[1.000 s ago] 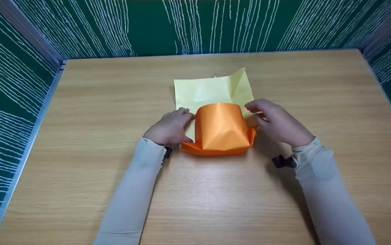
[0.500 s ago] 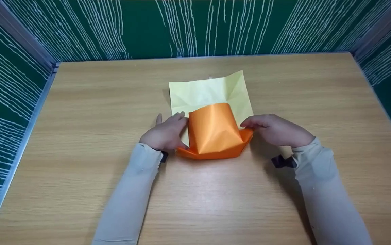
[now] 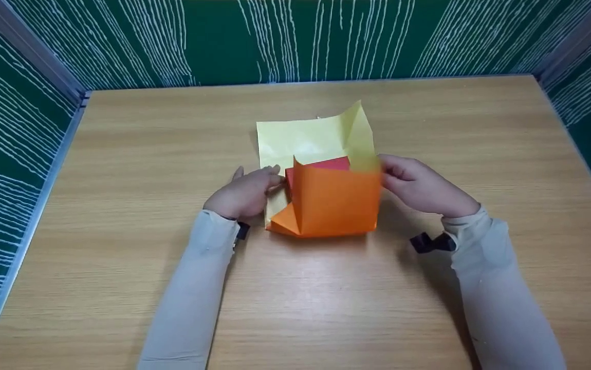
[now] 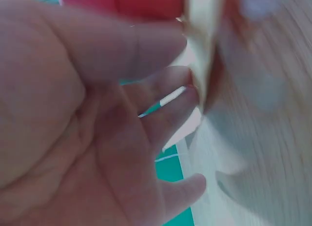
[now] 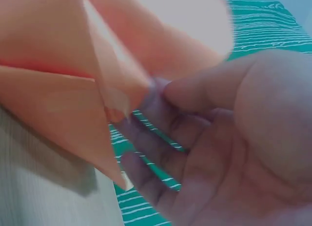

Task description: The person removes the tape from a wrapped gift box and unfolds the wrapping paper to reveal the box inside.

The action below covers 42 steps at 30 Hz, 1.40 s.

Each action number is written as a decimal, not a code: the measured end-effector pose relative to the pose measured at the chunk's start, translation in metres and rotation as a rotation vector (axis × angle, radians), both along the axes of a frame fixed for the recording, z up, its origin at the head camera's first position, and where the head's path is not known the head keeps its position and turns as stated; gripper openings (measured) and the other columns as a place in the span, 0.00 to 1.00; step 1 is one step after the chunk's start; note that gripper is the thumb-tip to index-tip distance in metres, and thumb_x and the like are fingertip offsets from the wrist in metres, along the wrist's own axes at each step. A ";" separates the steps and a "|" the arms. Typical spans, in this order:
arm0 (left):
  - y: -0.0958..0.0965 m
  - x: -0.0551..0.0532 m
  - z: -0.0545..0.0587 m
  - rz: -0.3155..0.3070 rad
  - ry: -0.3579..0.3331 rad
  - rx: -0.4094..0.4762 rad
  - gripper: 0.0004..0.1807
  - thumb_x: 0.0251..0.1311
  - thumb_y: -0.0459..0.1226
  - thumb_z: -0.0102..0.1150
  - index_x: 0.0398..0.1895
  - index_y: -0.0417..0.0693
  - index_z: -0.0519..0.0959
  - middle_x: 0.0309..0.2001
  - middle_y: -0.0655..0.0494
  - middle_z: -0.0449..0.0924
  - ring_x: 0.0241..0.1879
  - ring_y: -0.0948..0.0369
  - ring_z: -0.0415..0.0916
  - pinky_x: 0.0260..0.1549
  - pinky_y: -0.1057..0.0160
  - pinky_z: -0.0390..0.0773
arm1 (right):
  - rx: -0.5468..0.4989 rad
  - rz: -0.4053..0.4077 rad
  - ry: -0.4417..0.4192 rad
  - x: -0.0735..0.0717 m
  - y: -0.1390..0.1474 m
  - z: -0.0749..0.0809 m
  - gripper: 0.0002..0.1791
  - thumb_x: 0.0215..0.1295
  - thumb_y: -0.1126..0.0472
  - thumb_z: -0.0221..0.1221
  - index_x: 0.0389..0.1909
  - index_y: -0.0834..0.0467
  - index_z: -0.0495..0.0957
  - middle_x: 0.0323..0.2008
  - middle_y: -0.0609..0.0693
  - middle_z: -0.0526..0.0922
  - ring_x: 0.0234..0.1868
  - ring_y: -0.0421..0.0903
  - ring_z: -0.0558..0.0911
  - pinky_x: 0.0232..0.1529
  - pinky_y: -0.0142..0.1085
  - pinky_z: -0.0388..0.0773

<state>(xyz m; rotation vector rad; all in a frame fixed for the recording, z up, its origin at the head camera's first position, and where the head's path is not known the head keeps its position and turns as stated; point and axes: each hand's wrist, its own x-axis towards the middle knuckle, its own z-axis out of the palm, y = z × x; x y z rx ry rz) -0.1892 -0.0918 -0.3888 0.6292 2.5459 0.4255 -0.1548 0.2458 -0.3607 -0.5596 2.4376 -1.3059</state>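
Observation:
A sheet of wrapping paper (image 3: 336, 203), orange on one face and pale yellow on the other, lies round a red box (image 3: 334, 164) in the head view. Its near orange flap stands up in front of the box; the far yellow part lies behind it. My right hand (image 3: 412, 184) pinches the flap's blurred right edge between thumb and fingers, as the right wrist view also shows. At the left side, my left hand (image 3: 244, 192) has its fingers extended, with fingertips right at the paper's edge and the box. The box's lower part is hidden by the paper.
The wooden table (image 3: 295, 308) carries the paper near its middle. Green panels with white lines (image 3: 223, 46) rise at the back and both sides. A dark strap (image 3: 431, 242) shows at the right wrist.
The near orange flap, earlier curved over the box, now stands straighter, uncovering the red box. My right hand has risen with the flap's edge; my left thumb has left the lower left fold.

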 end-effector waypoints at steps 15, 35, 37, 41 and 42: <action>0.000 0.003 -0.014 -0.053 0.007 0.020 0.50 0.58 0.55 0.69 0.82 0.58 0.58 0.84 0.52 0.42 0.83 0.54 0.38 0.75 0.38 0.26 | -0.256 0.223 -0.208 0.000 0.012 0.004 0.15 0.80 0.62 0.53 0.56 0.68 0.80 0.37 0.62 0.83 0.37 0.54 0.84 0.44 0.38 0.86; -0.007 0.000 -0.020 -0.041 0.040 0.068 0.23 0.73 0.35 0.50 0.69 0.51 0.74 0.84 0.56 0.39 0.83 0.57 0.32 0.76 0.38 0.27 | -0.208 0.058 -0.208 -0.023 0.015 -0.019 0.17 0.76 0.56 0.60 0.57 0.61 0.83 0.54 0.58 0.84 0.56 0.53 0.82 0.59 0.36 0.79; -0.006 -0.001 -0.021 -0.036 0.029 0.059 0.22 0.74 0.33 0.47 0.69 0.50 0.75 0.85 0.57 0.38 0.83 0.57 0.31 0.76 0.40 0.26 | -0.216 0.091 -0.145 -0.025 0.012 -0.022 0.15 0.76 0.59 0.59 0.57 0.62 0.83 0.54 0.59 0.85 0.56 0.52 0.82 0.57 0.35 0.80; -0.007 -0.001 -0.021 -0.019 0.010 0.053 0.29 0.71 0.29 0.44 0.75 0.49 0.70 0.84 0.60 0.38 0.83 0.60 0.31 0.76 0.43 0.24 | -0.046 0.105 -0.008 -0.025 0.010 -0.021 0.12 0.78 0.61 0.56 0.52 0.60 0.85 0.48 0.55 0.87 0.50 0.49 0.83 0.52 0.29 0.80; -0.007 -0.001 -0.021 -0.013 0.009 0.055 0.31 0.72 0.29 0.44 0.77 0.50 0.67 0.84 0.60 0.38 0.83 0.60 0.31 0.76 0.44 0.24 | 0.010 0.106 0.012 -0.025 0.010 -0.020 0.12 0.78 0.61 0.56 0.51 0.59 0.86 0.47 0.53 0.87 0.49 0.48 0.83 0.51 0.28 0.79</action>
